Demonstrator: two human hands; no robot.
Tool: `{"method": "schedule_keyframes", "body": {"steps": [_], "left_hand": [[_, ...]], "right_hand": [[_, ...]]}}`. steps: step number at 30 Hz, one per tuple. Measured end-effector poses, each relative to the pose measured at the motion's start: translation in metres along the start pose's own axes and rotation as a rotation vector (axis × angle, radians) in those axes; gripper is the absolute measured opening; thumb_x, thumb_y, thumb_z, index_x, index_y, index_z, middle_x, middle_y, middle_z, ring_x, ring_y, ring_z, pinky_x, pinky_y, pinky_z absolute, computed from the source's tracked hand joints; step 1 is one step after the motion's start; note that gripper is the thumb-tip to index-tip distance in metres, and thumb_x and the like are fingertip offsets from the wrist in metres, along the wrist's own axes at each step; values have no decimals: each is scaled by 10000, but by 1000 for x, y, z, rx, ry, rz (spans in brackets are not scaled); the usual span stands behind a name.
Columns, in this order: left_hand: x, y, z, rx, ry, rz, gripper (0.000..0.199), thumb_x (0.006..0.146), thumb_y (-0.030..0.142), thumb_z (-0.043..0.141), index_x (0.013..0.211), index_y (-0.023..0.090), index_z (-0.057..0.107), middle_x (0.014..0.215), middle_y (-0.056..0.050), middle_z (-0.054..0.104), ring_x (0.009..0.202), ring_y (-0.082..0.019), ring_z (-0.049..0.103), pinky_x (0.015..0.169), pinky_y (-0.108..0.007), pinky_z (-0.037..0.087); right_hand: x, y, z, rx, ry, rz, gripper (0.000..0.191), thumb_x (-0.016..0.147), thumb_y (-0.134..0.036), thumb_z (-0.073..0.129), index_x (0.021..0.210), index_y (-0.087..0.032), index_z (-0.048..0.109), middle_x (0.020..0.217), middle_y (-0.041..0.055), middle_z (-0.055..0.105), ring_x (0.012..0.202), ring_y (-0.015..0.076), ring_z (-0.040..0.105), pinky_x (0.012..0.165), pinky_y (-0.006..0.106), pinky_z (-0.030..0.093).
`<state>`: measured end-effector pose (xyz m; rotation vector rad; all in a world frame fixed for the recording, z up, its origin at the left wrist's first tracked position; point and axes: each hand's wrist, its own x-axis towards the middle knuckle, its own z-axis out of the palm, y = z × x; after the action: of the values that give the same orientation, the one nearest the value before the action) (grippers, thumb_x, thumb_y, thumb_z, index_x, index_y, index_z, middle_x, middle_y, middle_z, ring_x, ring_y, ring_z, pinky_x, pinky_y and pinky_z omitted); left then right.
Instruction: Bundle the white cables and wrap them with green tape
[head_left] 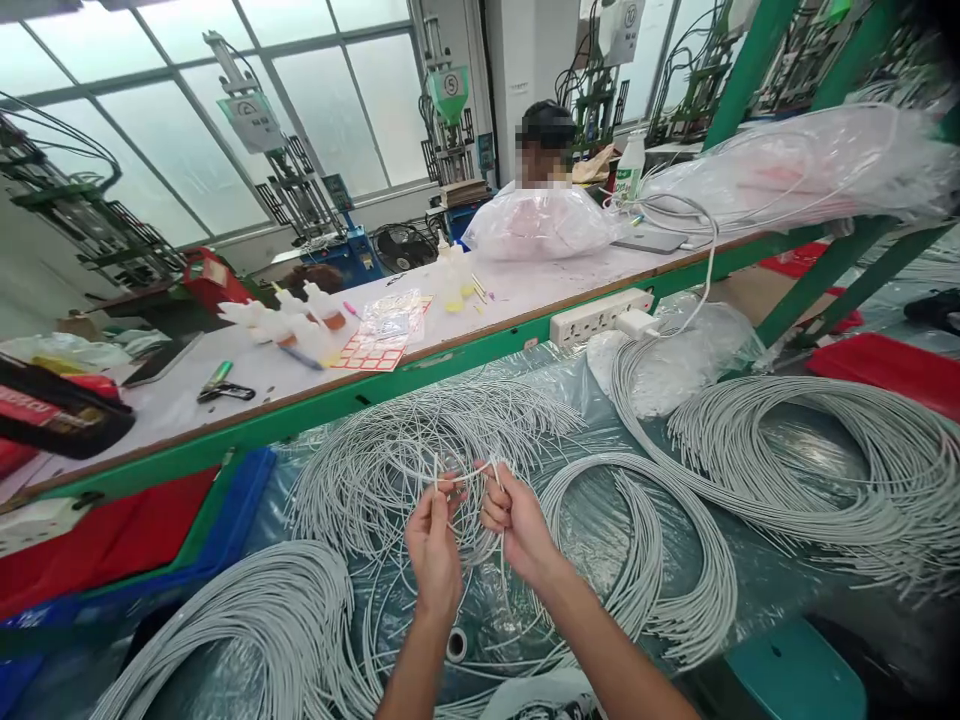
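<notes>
My left hand (433,535) is closed, thumb against fingers, around a thin white cable (471,472). That cable bows across the short gap to my right hand (516,515), whose fingers are curled round its other part. Both hands are raised over a loose, tangled pile of white cables (352,470). Beside my right forearm lies a coiled cable bundle (712,560). Another thick coil (285,600) rests at the lower left. What the fingertips press on is partly covered by the fingers.
Farther right is a large cable coil (862,440). A power strip (600,318) is fixed along the green-edged shelf (450,350), which carries white squeeze bottles (300,318) and bagged goods (810,170). Behind it sits a person (546,150). A teal stool (799,675) stands at the lower right.
</notes>
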<state>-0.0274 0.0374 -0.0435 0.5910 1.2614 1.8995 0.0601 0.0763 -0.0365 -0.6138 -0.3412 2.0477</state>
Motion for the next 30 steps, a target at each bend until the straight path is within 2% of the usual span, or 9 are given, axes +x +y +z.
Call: {"method": "schedule_keyframes", "body": {"steps": [4,7,10,12,14,18,22,27,30], "left_hand": [[-26,6,-35,288,-125,-110,337,792,483,665,885,161,702,1006,-90,696,929,-214,648,851,-320,524],[-41,34,-58,476,-277,-145,351,829,489,617,883,150,691,898,-90,716,844,-218,671,823,-327,532],[-44,69,-66,525,-252,-56,348,851,480,589,946,157,674,800,-63,719,717,-198,679,747,-314,548],[-38,83,-60,539,-168,24,351,853,477,586,961,154,669,771,-61,723,704,-197,686,751,-314,551],[-26,84,-48,506,-124,19,366,837,486,600,927,139,674,782,-84,732,757,-216,700,790,-333,555],[-5,70,-23,242,-187,-216,364,778,447,667,886,100,682,846,-140,740,824,-249,708,824,-372,560],[-7,66,-11,28,-179,-312,313,770,349,695,946,91,694,912,-144,732,829,-211,700,822,-326,559],[-15,69,-7,-56,-195,-333,333,750,320,736,997,104,678,770,-53,672,659,-121,635,622,-210,525],[-14,69,-5,-74,-128,-180,361,743,375,744,993,134,646,692,12,567,573,-86,544,488,-175,428]], "right_hand": [[-11,4,0,-119,-32,-93,468,778,-564,674,974,-151,571,548,-110,193,437,36,114,396,180,146],[-16,14,-6,-261,-20,-194,478,807,-626,600,908,-162,548,550,-104,195,429,36,123,393,182,129],[-21,27,-12,-398,-52,-242,501,832,-664,530,870,-165,530,550,-97,207,427,42,133,392,192,121],[-27,37,-15,-467,-97,-260,488,861,-652,494,867,-164,524,556,-88,227,436,48,157,402,198,136],[-35,48,-17,-540,-147,-280,457,898,-614,465,866,-161,522,566,-76,257,456,57,191,423,204,163],[-49,66,-22,-703,-202,-308,433,944,-561,408,855,-156,533,589,-51,311,498,77,245,459,216,203],[-56,68,-24,-793,-203,-293,446,952,-561,382,855,-160,552,598,-39,334,513,90,264,473,224,219],[-57,66,-21,-823,-177,-357,456,949,-561,382,828,-164,570,598,-28,376,527,102,315,505,234,255],[-57,65,-19,-806,-159,-361,439,948,-553,390,846,-165,568,601,-32,368,522,99,306,502,231,253]]}}
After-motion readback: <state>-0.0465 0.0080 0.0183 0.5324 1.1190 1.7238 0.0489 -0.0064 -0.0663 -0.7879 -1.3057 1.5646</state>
